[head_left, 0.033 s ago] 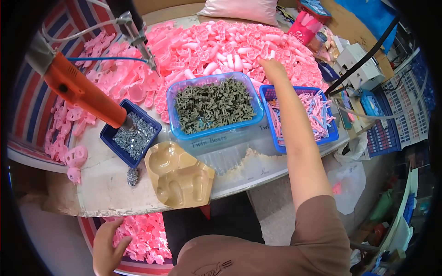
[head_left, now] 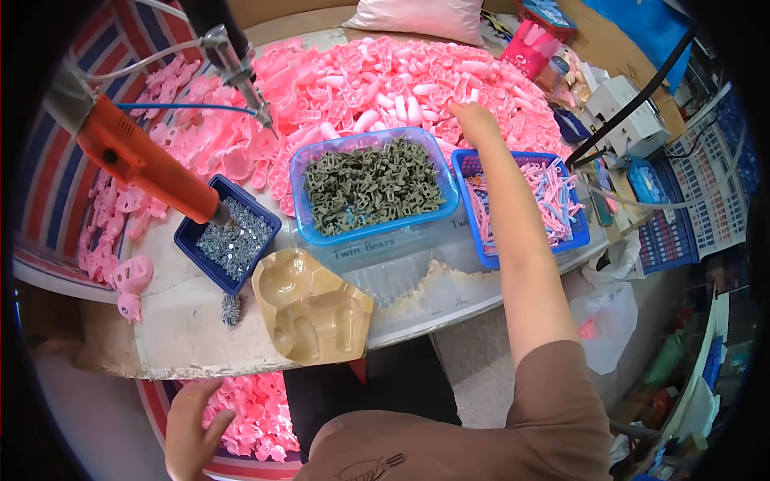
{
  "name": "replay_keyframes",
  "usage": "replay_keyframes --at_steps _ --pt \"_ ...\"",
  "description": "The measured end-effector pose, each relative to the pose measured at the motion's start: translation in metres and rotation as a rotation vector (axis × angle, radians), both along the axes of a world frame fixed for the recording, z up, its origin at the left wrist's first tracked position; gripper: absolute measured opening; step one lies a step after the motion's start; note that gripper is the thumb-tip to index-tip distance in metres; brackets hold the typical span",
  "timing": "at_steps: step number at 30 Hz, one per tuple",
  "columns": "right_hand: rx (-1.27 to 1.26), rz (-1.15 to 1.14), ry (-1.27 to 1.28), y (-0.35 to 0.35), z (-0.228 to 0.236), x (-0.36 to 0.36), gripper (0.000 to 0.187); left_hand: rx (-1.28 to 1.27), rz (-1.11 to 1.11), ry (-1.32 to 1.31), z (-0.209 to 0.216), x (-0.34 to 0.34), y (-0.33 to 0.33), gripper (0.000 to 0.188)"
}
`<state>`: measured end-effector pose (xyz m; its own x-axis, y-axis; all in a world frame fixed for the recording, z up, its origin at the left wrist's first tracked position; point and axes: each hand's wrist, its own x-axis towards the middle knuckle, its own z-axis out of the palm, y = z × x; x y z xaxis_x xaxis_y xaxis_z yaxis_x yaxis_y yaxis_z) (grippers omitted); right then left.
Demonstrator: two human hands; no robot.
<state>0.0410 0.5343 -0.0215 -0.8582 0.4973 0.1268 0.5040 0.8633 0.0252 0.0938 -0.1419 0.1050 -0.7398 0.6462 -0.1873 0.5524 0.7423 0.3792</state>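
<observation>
My right hand (head_left: 475,124) is stretched out to the far side, at a large heap of pink plastic parts (head_left: 353,96). Its fingertips are partly lost among the pieces, so whether it grips one is unclear. Low at the left, my left hand (head_left: 192,425) is open, thumb and fingers apart, with nothing visible in it. It hangs in front of the table edge, beside more pink parts (head_left: 255,417) piled below the tabletop. A tan moulded tray (head_left: 317,321) with hollows lies at the table's near edge, no parts showing in it.
An orange power screwdriver (head_left: 144,156) hangs over a dark blue bin (head_left: 233,282) of screws. Mid-table stands a translucent blue tub (head_left: 385,230) of grey-green parts. Under my right forearm is a blue basket (head_left: 571,243) of pink and blue pieces. A metal tool (head_left: 237,68) hangs upper left.
My left hand has shifted slightly to the right. My right hand stays at the pink heap, almost unmoved.
</observation>
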Motion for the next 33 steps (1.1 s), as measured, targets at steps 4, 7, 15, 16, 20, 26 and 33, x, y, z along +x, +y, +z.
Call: replay_keyframes --at_steps 4,7,15,16,20,26,33 --pt "0.127 0.263 0.311 0.019 0.009 0.019 0.026 0.143 -0.204 -0.048 -0.009 -0.011 0.072 0.03" --pt "-0.311 0.161 0.679 -0.007 0.06 0.031 0.032 0.303 -0.449 -0.094 -0.013 -0.013 0.11 0.03" --pt "-1.132 0.454 -0.012 -0.197 0.08 0.099 0.026 0.589 -0.475 0.113 -0.071 0.006 0.221 0.054" --pt "-1.247 0.423 -0.108 -0.21 0.083 0.103 0.027 0.671 -0.491 0.157 -0.082 0.006 0.23 0.052" --pt "-1.46 0.189 -0.179 -0.192 0.077 0.087 0.046 0.778 -0.51 0.328 -0.088 0.004 0.229 0.048" --pt "0.191 -0.183 0.234 0.017 0.005 0.052 0.047 0.635 -0.495 0.428 -0.094 0.007 0.19 0.045" --pt "0.016 0.051 0.309 0.059 0.016 0.06 0.033 0.422 -0.457 0.471 -0.113 0.007 0.139 0.044"
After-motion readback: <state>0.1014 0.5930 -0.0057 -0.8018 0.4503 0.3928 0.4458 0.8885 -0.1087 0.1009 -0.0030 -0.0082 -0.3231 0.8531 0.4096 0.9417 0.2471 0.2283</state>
